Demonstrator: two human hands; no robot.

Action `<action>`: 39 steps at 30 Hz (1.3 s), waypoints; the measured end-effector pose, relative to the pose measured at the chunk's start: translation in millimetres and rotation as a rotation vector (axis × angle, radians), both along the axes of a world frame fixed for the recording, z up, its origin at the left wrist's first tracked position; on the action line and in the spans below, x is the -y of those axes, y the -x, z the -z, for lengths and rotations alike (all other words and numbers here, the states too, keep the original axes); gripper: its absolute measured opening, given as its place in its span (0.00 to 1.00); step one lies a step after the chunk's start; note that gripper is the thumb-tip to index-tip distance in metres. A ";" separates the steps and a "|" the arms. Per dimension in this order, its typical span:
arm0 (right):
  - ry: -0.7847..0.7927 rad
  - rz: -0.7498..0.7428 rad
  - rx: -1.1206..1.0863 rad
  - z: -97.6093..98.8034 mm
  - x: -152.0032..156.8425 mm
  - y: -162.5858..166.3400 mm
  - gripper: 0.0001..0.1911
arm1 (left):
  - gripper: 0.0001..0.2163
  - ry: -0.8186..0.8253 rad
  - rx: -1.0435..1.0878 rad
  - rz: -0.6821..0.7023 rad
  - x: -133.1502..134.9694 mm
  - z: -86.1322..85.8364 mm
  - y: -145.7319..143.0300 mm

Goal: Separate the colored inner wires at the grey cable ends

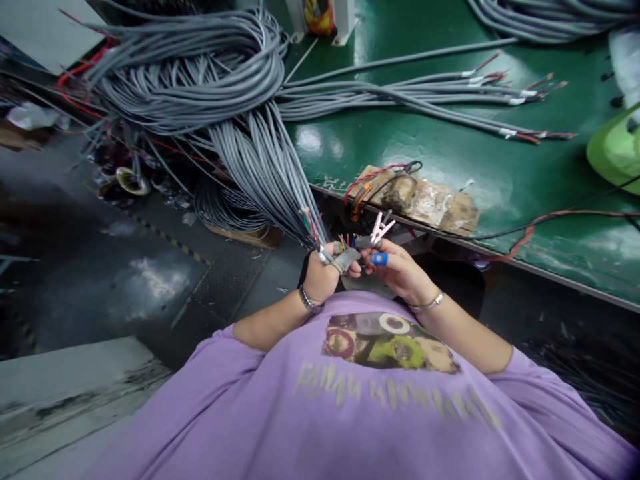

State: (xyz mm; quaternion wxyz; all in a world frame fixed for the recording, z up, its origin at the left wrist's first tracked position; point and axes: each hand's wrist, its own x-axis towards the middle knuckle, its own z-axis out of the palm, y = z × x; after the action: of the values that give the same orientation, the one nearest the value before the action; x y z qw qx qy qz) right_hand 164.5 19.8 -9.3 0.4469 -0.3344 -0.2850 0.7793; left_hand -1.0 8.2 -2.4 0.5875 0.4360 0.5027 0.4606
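My left hand [324, 273] is closed around the end of a grey cable bundle [280, 180], whose thin coloured wires [311, 223] stick out above my fist. Tape covers my left fingertips. My right hand [395, 267] is closed on a small pink-handled tool [380, 230], its tips held at the wire ends beside my left fingers. A blue cap sits on one right fingertip. Both hands meet just in front of my chest, below the edge of the green table [450, 153].
A large mass of grey cables [190, 80] hangs off the table's left end toward the dark floor [100, 267]. More cables with stripped ends [500, 87] lie across the table. A worn cardboard pad with red and black wires [425, 200] sits at the edge. A green object [617, 147] is at far right.
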 end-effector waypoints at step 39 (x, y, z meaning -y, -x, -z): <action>0.226 0.175 -0.079 3.5 -20.8 -8.8 0.24 | 0.20 0.113 0.108 0.198 -10.3 -30.6 5.3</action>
State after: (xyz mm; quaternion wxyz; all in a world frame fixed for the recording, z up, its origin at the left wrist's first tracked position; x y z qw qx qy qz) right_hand 173.3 40.7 -12.9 0.4834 -0.3753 -0.1473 0.7770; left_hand -6.3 18.5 28.2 0.6799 0.4243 0.4498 0.3941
